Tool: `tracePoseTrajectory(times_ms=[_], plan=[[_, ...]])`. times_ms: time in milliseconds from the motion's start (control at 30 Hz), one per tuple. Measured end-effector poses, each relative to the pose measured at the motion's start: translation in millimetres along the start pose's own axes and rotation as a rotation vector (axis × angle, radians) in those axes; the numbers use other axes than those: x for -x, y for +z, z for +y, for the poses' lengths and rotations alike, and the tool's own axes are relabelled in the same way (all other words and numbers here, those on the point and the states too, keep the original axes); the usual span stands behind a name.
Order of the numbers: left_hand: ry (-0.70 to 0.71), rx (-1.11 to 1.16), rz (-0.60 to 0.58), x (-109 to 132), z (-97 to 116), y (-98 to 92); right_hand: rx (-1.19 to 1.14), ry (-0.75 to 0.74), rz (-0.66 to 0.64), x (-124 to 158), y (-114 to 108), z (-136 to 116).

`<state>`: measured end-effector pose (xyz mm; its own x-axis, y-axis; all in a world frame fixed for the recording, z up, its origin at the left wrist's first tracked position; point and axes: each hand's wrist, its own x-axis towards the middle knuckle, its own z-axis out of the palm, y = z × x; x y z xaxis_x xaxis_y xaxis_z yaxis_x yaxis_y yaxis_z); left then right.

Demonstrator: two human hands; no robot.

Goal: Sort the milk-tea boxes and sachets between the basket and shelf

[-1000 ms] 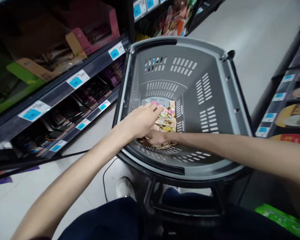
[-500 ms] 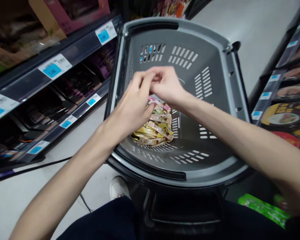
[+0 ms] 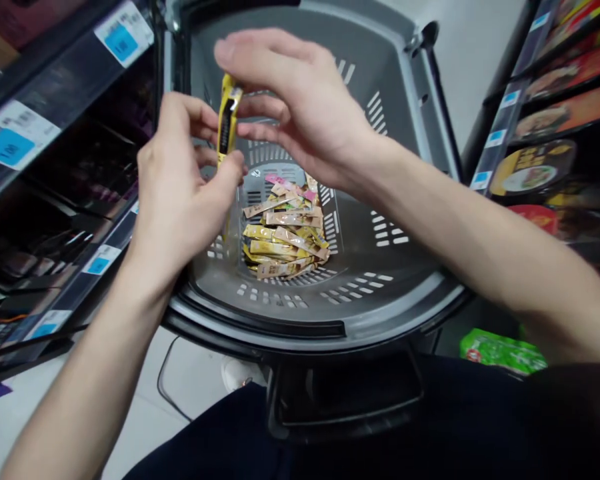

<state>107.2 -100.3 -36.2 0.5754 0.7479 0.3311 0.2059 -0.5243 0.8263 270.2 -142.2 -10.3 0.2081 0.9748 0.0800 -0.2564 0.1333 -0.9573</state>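
Note:
My left hand (image 3: 180,173) holds a slim yellow snack packet (image 3: 227,123) with a dark printed panel, upright between thumb and fingers over the basket's left side. Close against its right side is my right hand (image 3: 300,100), with fingers apart and curved around the packet's upper part; whether they press on it is hard to tell. Below both hands, a pile of small yellow, beige and pink stick packets (image 3: 285,247) lies on the bottom of a grey shopping basket (image 3: 365,293) with slotted walls.
Shelves with blue-and-white price tags (image 3: 15,140) run along the left. On the right, another shelf holds packaged food (image 3: 535,167). A black handle (image 3: 345,420) juts from the basket's near side, above my legs. A green packet (image 3: 503,353) lies at lower right.
My hands have moved apart from their closed-together position and up to the left in view. The yellow packet now shows between them, and more of the pile is visible. The view has shifted.

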Motion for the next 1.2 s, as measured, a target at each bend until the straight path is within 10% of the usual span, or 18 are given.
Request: tracePoseTrajectory(times_ms=[133, 1200], plan=[[-0.080, 0.205, -0.059, 4, -1, -1.0, 0.079, -0.007, -0.105, 4, -3, 3], [-0.158, -0.043, -0.254, 17, 23, 0.4, 0.355, -0.312, 0.289, -4, -13, 3]])
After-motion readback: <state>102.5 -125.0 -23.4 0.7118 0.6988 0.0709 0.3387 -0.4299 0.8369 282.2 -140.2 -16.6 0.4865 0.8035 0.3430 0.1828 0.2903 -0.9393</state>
